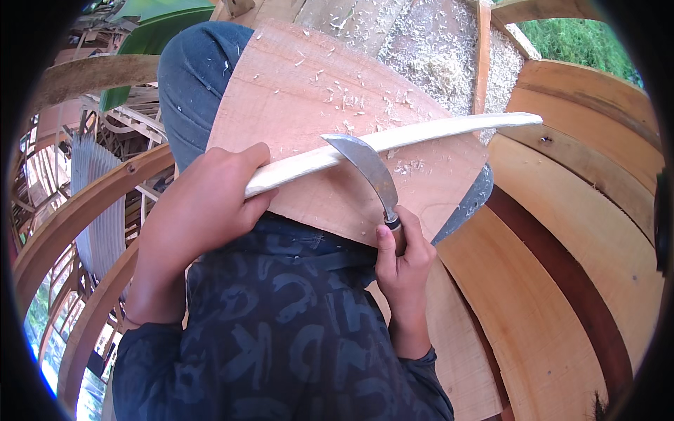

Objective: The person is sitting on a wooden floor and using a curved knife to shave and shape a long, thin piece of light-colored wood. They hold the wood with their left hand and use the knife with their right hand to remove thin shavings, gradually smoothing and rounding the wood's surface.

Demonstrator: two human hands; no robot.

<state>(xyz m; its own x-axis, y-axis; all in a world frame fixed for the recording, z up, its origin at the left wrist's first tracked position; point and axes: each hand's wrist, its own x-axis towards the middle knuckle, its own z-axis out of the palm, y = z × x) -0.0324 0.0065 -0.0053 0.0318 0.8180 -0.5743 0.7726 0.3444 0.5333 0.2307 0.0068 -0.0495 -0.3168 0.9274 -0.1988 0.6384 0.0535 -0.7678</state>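
A long, pale, slightly curved strip of wood (435, 130) slants up to the right across a thin wooden board (302, 91) on my lap. My left hand (217, 189) is closed round the strip's lower left end. In my right hand (406, 249) is a sickle-shaped knife (368, 168), gripped by its short dark handle with the thumb along it. Its curved blade lies across the strip near the middle, with the tip pointing left past the strip's upper edge. Small curled shavings are scattered over the board.
Curved wooden planks (562, 281) rise on the right with dark gaps between them. Wooden ribs (77, 217) arch along the left, beyond which are stacked timber and a corrugated sheet (98, 203). Wood shavings (432, 67) cover the floor ahead. A green leaf (151, 49) hangs at upper left.
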